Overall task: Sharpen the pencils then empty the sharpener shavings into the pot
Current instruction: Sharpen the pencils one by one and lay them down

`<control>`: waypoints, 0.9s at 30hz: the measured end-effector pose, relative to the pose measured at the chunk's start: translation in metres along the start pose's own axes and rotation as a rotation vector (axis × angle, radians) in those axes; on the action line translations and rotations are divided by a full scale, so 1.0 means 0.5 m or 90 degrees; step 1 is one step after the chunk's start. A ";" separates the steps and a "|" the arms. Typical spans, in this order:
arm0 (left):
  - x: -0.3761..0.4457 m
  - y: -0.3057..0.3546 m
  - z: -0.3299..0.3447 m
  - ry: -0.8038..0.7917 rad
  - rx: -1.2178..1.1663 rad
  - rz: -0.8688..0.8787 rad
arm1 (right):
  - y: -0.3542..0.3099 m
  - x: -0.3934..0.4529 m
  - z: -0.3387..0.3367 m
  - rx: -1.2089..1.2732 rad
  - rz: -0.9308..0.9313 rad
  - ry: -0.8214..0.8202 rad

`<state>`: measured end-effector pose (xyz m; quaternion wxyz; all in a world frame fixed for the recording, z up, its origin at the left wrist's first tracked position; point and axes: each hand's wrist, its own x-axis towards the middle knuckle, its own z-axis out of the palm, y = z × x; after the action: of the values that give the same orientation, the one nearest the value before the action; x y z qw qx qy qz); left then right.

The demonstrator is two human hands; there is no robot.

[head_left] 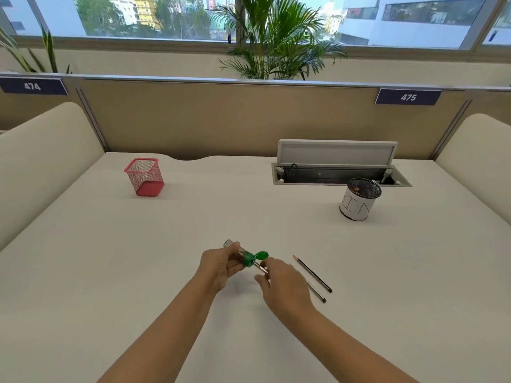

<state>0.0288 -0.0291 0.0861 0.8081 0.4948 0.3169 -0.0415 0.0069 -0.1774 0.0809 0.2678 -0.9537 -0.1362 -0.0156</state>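
Pencils are what it's all about, and one pencil (261,267) is being held by its shaft in the right hand (287,287), pinched between thumb and fingers, with its front end stuck into the sharpener (244,257). That sharpener, clear body with a green cap and a green flap sticking out to the right, is being gripped in the left hand (219,268), fingers curled round it, a bit above the white desk (110,272) near the front middle.

Two more pencils are lying on the desk just right of the right hand: a dark one (313,273) with its point aimed away from the person, and a second pencil (318,293) partly hidden under the hand, so its tip can't be made out.

Over on the far right, the round mesh pot (359,201) wrapped in white paper is being kept upright, well apart from the hands, with something brownish showing inside. A red mesh cup (145,176) is standing at the far left. Behind the pot, a cable hatch (337,164) in the desk is sitting with its lid propped open.
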 end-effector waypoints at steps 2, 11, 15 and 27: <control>-0.001 -0.003 0.001 0.039 -0.010 -0.005 | 0.003 -0.008 0.007 -0.230 -0.136 0.088; -0.010 -0.001 -0.014 -0.106 0.057 0.026 | 0.001 0.016 -0.008 0.724 0.537 -0.310; -0.011 0.009 -0.016 -0.153 0.104 0.035 | 0.006 0.006 -0.014 0.899 0.656 -0.389; -0.004 -0.012 -0.001 -0.038 0.017 0.017 | 0.009 -0.014 0.010 -0.005 0.032 0.021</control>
<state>0.0247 -0.0322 0.0826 0.8112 0.5081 0.2852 -0.0496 0.0009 -0.1805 0.0737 0.2666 -0.9575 -0.1075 -0.0248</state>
